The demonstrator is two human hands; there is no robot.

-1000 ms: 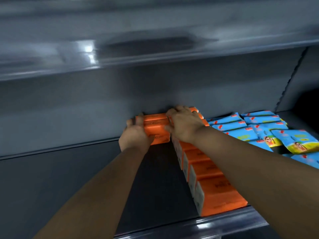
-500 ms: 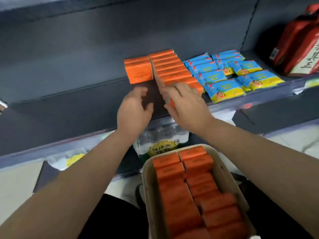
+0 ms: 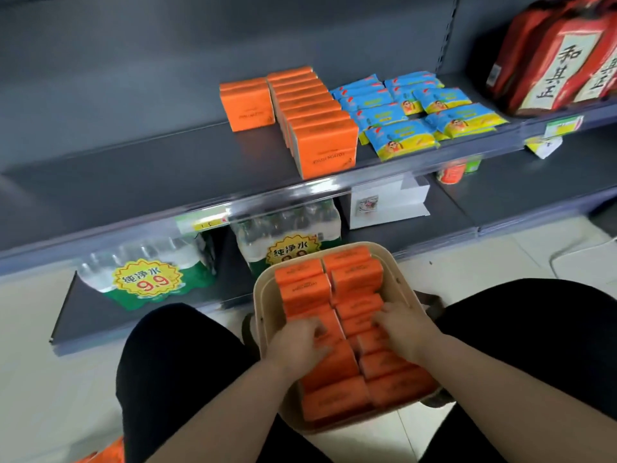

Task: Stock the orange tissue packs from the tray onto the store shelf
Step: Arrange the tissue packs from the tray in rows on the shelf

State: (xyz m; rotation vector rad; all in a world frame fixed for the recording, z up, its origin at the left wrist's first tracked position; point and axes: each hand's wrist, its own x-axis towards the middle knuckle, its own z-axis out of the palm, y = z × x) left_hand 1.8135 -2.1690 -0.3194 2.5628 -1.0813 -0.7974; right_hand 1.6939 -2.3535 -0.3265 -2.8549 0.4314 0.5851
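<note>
A beige tray (image 3: 258, 305) sits between my knees, filled with two columns of orange tissue packs (image 3: 302, 289). Both hands are down in it. My left hand (image 3: 297, 342) lies on the left column with curled fingers. My right hand (image 3: 404, 329) lies on the right column. Motion blur hides whether either one grips a pack. Up on the grey store shelf (image 3: 150, 168), a row of several orange packs (image 3: 320, 142) runs from back to front. A short stack of orange packs (image 3: 247, 105) stands at the back, left of that row.
Blue and yellow packets (image 3: 400, 128) lie right of the orange row, and red bags (image 3: 561, 55) stand at the far right. On the lower shelf are bottled water packs (image 3: 147, 275) and a white box (image 3: 387, 202). The shelf left of the orange packs is bare.
My hands left the packs at the back of the shelf, drew back and came down into the tray. The view dropped from the shelf to my lap.
</note>
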